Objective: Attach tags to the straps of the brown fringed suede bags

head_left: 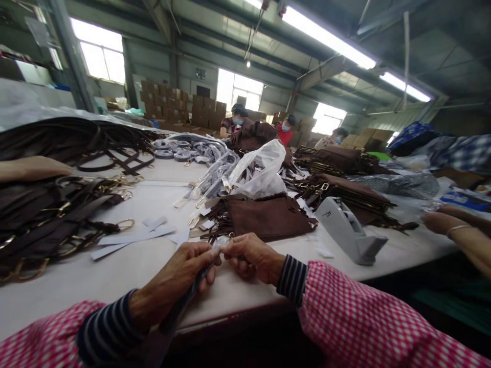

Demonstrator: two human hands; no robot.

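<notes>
Closed around a dark strap in clear plastic wrap (183, 301) is my left hand (172, 278); the strap hangs down toward my lap. Thumb and fingers of my right hand (253, 255) pinch the wrapped strap's upper end, meeting my left fingertips there. Part of that end is hidden by my fingers. Just beyond my hands lies a brown fringed bag (264, 217) on the white table (215, 306). A grey tape dispenser (347, 232) stands to the right of it. White paper strips (134, 237) are scattered left of my hands.
Brown straps with gold buckles (57, 214) cover the table's left side, where another person's arm (30, 167) reaches in. Plastic-wrapped straps (207, 153) and a clear bag (261, 168) lie further back. Stacked brown bags (345, 194) and another person's hand (441, 222) are at right.
</notes>
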